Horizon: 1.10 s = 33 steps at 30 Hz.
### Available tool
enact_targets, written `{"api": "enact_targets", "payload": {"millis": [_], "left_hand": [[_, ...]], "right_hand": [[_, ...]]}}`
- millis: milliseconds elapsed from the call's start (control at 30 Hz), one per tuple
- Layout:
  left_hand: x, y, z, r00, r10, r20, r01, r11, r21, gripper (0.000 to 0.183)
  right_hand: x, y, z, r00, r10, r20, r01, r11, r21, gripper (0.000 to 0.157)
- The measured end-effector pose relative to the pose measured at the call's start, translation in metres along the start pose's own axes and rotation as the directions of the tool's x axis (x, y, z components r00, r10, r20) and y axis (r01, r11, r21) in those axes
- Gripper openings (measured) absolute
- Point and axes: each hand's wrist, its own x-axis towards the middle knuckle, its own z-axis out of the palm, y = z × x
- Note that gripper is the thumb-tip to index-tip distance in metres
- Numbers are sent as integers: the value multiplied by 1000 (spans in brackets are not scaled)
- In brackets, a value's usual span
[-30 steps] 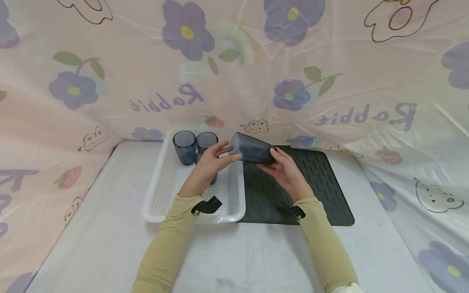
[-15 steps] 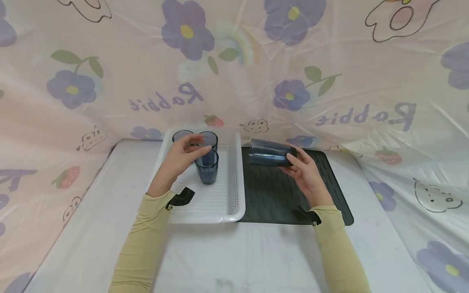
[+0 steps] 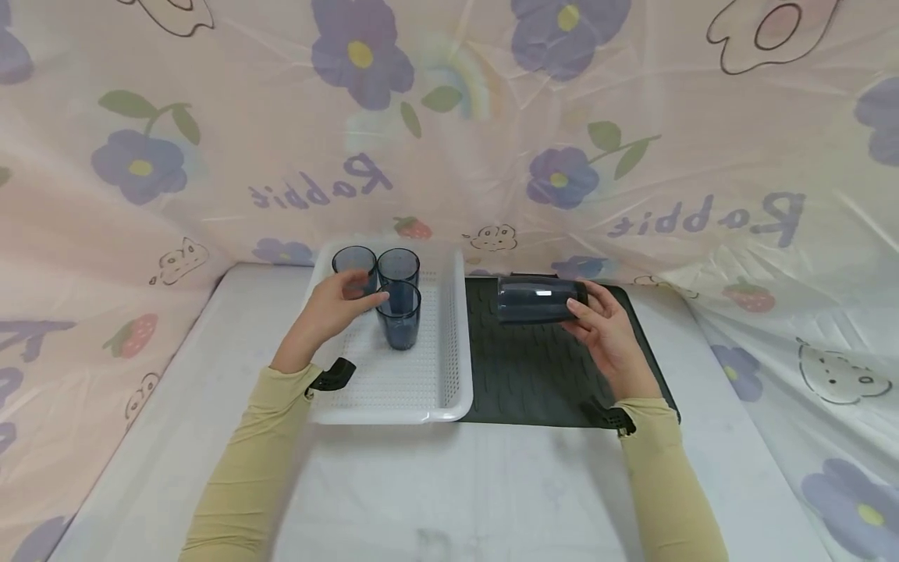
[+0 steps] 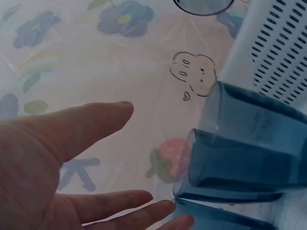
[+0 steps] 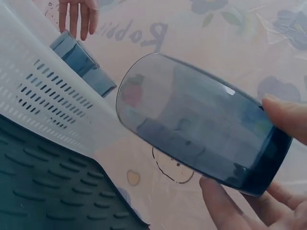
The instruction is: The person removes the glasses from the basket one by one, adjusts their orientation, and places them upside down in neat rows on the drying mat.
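Across the back and sides: a flower-printed sheet [image 3: 456, 140] behind a white tabletop [image 3: 435, 484]. On the tabletop, a white perforated basket [image 3: 421, 417]; just to its right, a dark ridged mat [image 3: 520, 382]. Two yellow-green sleeves [image 3: 242, 460] reach in from the near edge. Left hand [image 3: 326, 308]: over the basket, thumb and fingers apart, grasping nothing; whether the thumb tip touches a rim, cannot tell. Right hand [image 3: 609, 336]: thumb and fingers gripping the base end of a tinted drinking glass [image 3: 537, 300]. That glass lies sideways in the air above the mat, mouth toward the basket. Inside the basket, three similar glasses stand upright: two at the rear, the front glass [image 3: 402, 321] nearer the person. Smallest: a black strap [image 3: 333, 375] at each wrist.
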Motion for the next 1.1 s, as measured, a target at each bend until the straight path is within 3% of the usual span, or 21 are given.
{"api": "enact_targets", "payload": {"millis": [233, 433, 667, 1100], "left_hand": [[5, -12, -4, 998, -38, 44, 38, 999, 7, 74], [8, -14, -3, 996, -45, 79, 49, 998, -48, 73], [12, -12, 3, 992, -49, 113, 56, 997, -56, 73], [25, -23, 8, 984, -41, 172, 63, 990, -125, 79]], "right_hand": [[-4, -7, -7, 998, -57, -37, 55, 997, -47, 45], [-5, -10, -10, 992, -94, -84, 84, 990, -109, 46], [-7, -11, -15, 991, -115, -64, 107, 987, -115, 52], [-9, -10, -32, 983, -177, -43, 167, 971, -174, 56]]}}
